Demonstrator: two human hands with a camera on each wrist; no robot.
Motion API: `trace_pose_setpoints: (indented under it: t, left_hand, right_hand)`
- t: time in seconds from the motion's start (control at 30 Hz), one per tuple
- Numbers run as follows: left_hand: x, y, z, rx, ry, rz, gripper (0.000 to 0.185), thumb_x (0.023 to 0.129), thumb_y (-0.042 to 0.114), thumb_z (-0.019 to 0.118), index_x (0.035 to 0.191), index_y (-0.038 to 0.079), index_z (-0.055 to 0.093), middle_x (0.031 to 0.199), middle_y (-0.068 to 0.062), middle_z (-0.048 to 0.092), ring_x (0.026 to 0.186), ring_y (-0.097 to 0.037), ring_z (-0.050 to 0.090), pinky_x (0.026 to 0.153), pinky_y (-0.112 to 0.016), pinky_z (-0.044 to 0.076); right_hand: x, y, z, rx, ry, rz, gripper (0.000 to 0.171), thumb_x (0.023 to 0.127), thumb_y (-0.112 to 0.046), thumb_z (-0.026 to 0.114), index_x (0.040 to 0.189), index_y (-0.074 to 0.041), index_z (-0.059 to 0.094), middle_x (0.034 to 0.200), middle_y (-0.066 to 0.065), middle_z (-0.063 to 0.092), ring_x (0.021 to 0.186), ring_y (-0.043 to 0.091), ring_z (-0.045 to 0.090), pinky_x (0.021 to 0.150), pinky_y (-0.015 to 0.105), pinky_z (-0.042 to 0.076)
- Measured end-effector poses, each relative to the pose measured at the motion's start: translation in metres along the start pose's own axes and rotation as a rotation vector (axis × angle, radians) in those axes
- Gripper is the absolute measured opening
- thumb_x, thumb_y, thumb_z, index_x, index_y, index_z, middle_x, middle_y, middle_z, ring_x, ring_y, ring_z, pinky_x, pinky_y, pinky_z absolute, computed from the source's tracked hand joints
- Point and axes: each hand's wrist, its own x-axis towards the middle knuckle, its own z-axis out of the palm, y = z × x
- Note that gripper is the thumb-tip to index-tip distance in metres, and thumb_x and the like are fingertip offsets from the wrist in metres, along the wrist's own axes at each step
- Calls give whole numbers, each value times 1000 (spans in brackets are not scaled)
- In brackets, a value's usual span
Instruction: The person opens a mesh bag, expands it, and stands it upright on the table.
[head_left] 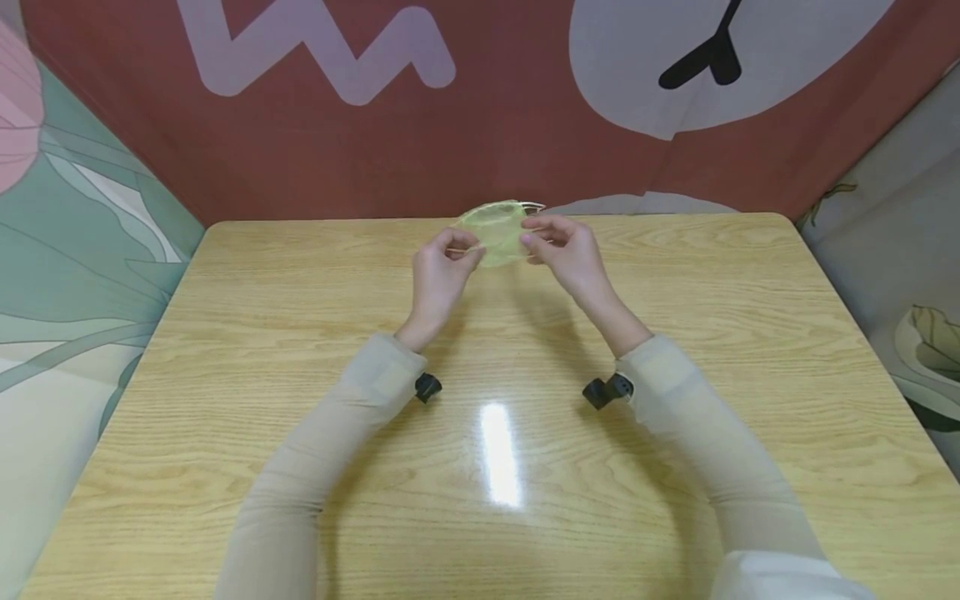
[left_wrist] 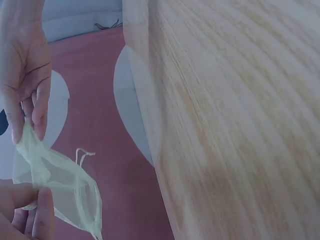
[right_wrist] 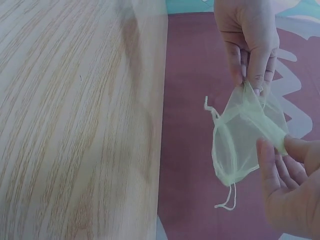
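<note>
A small sheer yellow-green drawstring pouch (head_left: 498, 232) is held up over the far edge of the table. My left hand (head_left: 442, 271) pinches one side of it between thumb and fingers. On the other side, my right hand (head_left: 570, 250) pinches the fabric the same way. Thin drawstring cords (right_wrist: 229, 199) dangle from the gathered end of the pouch in the right wrist view. The see-through mesh (left_wrist: 65, 182) shows no item inside in the left wrist view.
The wood-grain table (head_left: 300, 300) spreads beneath both arms, with a bright light reflection near its middle. A red patterned cloth (head_left: 375, 158) hangs right behind its far edge. Patterned drapes (head_left: 90, 250) stand at the left and right.
</note>
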Motion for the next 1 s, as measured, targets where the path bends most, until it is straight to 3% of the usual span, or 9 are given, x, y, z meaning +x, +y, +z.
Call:
trace_pose_setpoints:
  t: [0.1,0.3,0.77,1.0]
  left_hand:
    - [0,0,0,-4,4,-6,14,84,11,72,94,1,69,95,-15,72,80,-26,69,68,-25,56]
    - [1,0,2,-11,2,-13,10,84,5,69,93,0,65,96,-14,69,74,-24,67,59,-16,51]
    - [-2,1,5,0,0,15,14,82,-4,63,95,0,62,102,-14,62,80,-25,62,71,-27,53]
    - [-2,-2,2,14,-40,35,17,88,5,62,104,3,67,108,-13,65,81,-25,64,72,-29,55]
  right_hand:
    - [0,-1,1,3,-13,15,31,89,-8,66,118,2,63,90,1,67,71,0,63,70,20,59]
    - [1,0,2,-82,6,1,31,83,-6,73,112,1,65,80,-9,60,69,0,60,65,16,54]
    - [-2,5,12,-242,145,-147,22,83,2,58,104,0,64,68,-3,44,61,6,41,58,16,36]
    - [-3,5,10,-221,80,-112,21,88,-5,61,108,-1,65,78,-2,47,62,3,48,53,12,39]
